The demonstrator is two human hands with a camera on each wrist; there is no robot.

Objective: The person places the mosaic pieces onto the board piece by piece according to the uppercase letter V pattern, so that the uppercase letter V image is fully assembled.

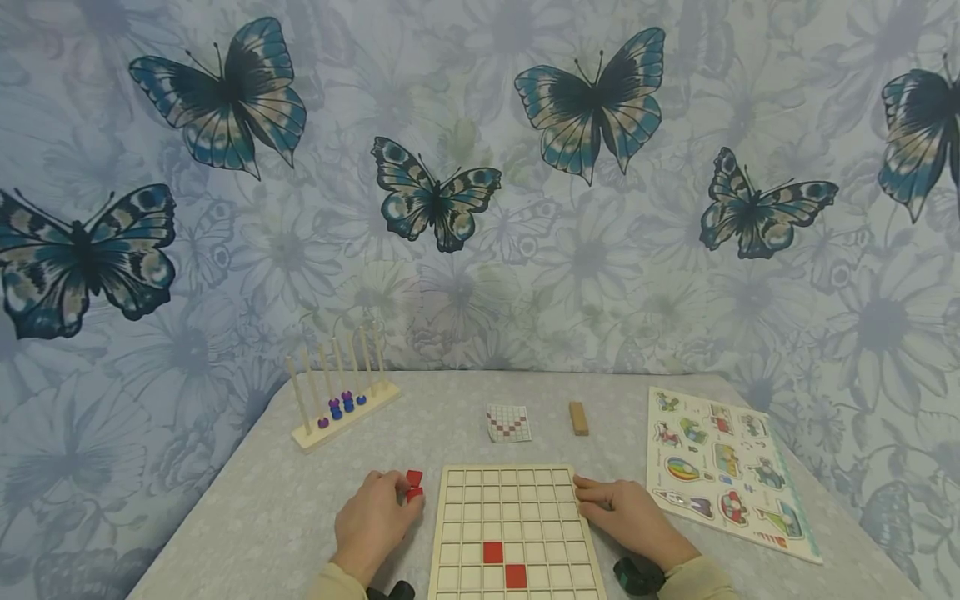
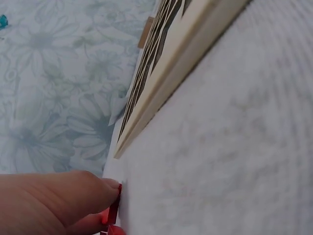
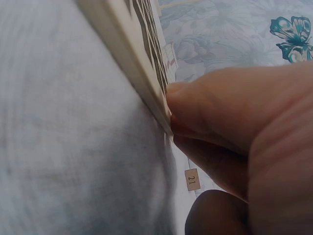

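Observation:
A light wooden grid board (image 1: pixel 438 525) lies on the table, with one red tile (image 1: pixel 492 552) and a second red tile (image 1: pixel 516 576) in its squares. To the left of the board, my left hand (image 1: pixel 377 515) pinches a red square tile (image 2: pixel 114 208) between thumb and finger. More red (image 2: pixel 113 230) shows just below that tile in the left wrist view. At the board's right edge, my right hand (image 1: pixel 630 515) rests its thumb (image 3: pixel 183 93) and fingertips against the rim near the far corner.
A small card with a red-square pattern (image 1: pixel 509 423) and a wooden block (image 1: pixel 578 418) lie beyond the board. Back left stands a peg stand (image 1: pixel 311 437) with blue and purple beads (image 1: pixel 347 402). A picture puzzle board (image 1: pixel 720 467) lies on the right. Behind the table hangs a butterfly-patterned wall covering (image 1: pixel 465 308).

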